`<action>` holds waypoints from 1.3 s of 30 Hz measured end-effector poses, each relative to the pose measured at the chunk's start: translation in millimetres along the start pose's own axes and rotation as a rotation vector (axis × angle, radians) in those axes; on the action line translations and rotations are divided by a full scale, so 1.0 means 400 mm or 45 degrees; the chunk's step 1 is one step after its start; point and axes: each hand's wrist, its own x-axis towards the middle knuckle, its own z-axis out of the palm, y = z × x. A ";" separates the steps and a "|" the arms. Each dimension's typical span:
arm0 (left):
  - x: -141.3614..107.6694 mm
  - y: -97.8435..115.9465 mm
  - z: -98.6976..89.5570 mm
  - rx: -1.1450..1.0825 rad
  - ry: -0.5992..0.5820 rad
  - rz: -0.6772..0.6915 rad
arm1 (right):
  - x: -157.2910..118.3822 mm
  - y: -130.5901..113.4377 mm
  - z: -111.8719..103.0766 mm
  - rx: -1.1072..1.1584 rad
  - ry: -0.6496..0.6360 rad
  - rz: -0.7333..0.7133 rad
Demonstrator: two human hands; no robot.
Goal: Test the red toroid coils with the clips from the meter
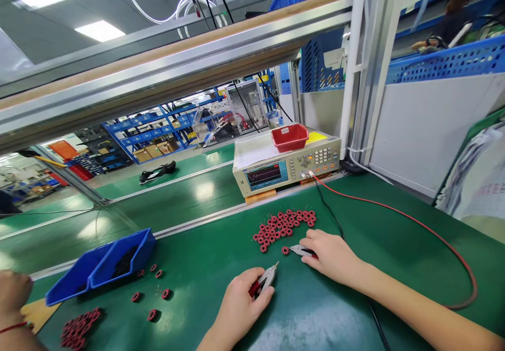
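Note:
My left hand (241, 304) is closed around a small pair of pliers (270, 276) with red handles, its jaws pointing up and away over the green bench. In my right hand (329, 256) is a second pair of pliers (300, 250), partly hidden by the fingers. Its tip points left and meets, or nearly meets, a single red-wound ring coil (285, 250). Just beyond lies a cluster of similar ring coils (282, 226), some with thin wire ends sticking up. The left pliers' tip is apart from any coil.
A bench meter (292, 167) with a lit screen carries a red tray (290, 137). Its red cable (434, 230) and black cable (329, 209) run across the bench. Blue bins (98, 267), loose coils (153, 315) and another person's hand (13, 293) are at left.

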 end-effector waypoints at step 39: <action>-0.028 0.046 -0.008 -0.067 -0.317 0.030 | 0.001 0.010 0.012 -0.031 -0.004 -0.177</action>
